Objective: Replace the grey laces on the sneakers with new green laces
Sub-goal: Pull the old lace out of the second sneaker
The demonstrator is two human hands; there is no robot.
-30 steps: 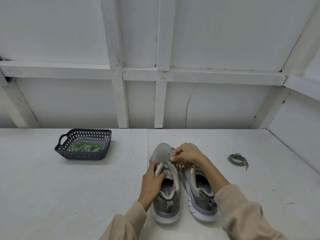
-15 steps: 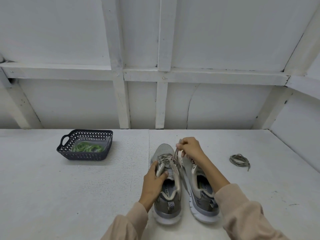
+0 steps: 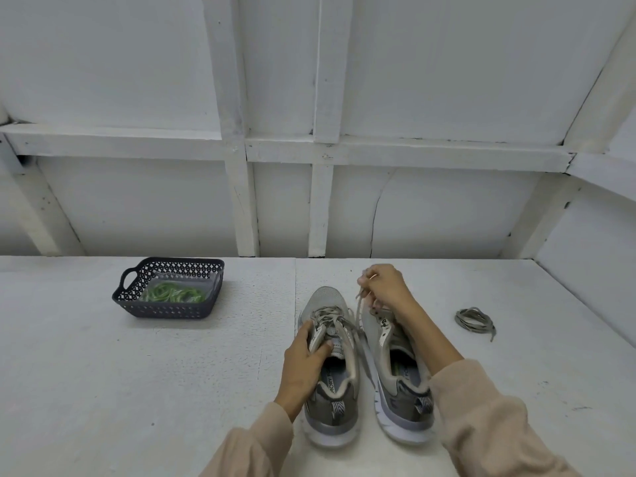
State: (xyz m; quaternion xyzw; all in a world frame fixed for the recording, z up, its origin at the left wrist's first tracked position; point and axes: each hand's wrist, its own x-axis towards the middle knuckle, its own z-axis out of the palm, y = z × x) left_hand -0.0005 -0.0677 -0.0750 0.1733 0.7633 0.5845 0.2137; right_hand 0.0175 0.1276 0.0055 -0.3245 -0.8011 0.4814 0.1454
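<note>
Unlacing at the bench: a grey lace drawn up out of the shoe.

The right hand (image 3: pixel 385 287) pinches the grey lace (image 3: pixel 359 306) above the toe of the left sneaker (image 3: pixel 325 297), low centre of frame. The left hand (image 3: pixel 303 370) curls over its tongue, pinning it down. The lace looks limp and light, so I'd take it close to the eyelet. The green laces (image 3: pixel 172 293) lie in the basket (image 3: pixel 165 309), mid-left.
</note>
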